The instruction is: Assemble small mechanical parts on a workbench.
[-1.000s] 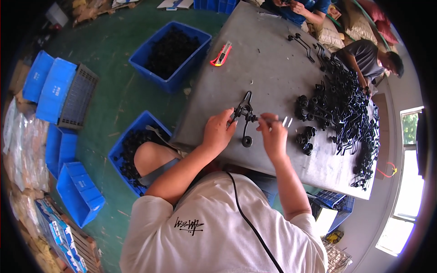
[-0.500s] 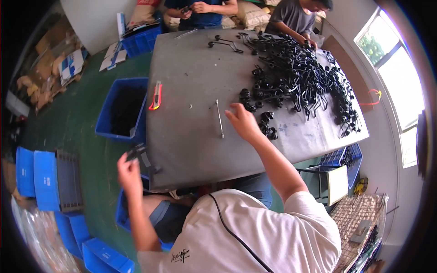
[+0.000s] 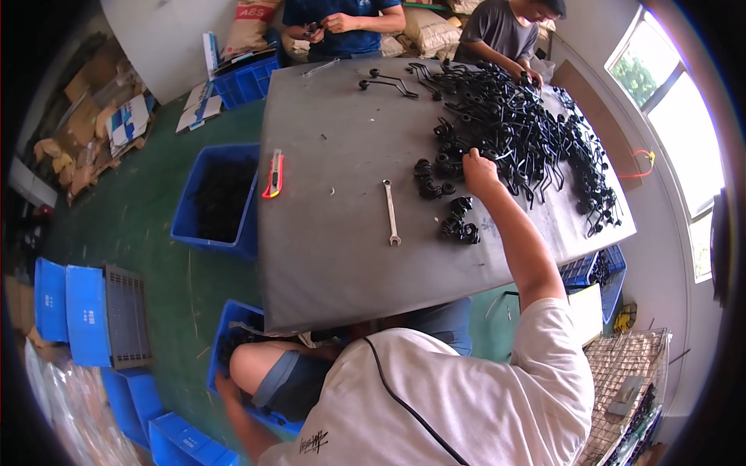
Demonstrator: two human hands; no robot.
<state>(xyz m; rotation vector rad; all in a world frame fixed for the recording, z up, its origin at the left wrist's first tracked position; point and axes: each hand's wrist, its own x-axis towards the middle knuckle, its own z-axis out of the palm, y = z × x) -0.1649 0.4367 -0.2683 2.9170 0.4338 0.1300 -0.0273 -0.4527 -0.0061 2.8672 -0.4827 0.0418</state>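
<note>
My right hand (image 3: 480, 169) reaches to the left edge of a pile of bent black rods (image 3: 505, 109) with round ends. Its fingers are drawn together at the pile, and what they grip is hidden. Below my left knee, my left hand (image 3: 225, 386) is down at the side of a blue bin (image 3: 219, 342); its fingers are mostly out of sight. On the grey table (image 3: 326, 264), a combination wrench (image 3: 391, 213) lies left of my right hand. Small clusters of round black parts (image 3: 460, 221) sit near my right forearm.
A red utility knife (image 3: 273, 174) lies at the table's left side. Beside the table stands a blue bin of black parts (image 3: 217, 194). Two people work across the far edge. Blue crates (image 3: 85, 311) stand at the left; a wire basket (image 3: 614, 373) is behind right.
My left hand, which held a dark part beside the table corner, has dropped to the bin by my knee. My right hand has moved right to the pile. The wrench now shows its flat face.
</note>
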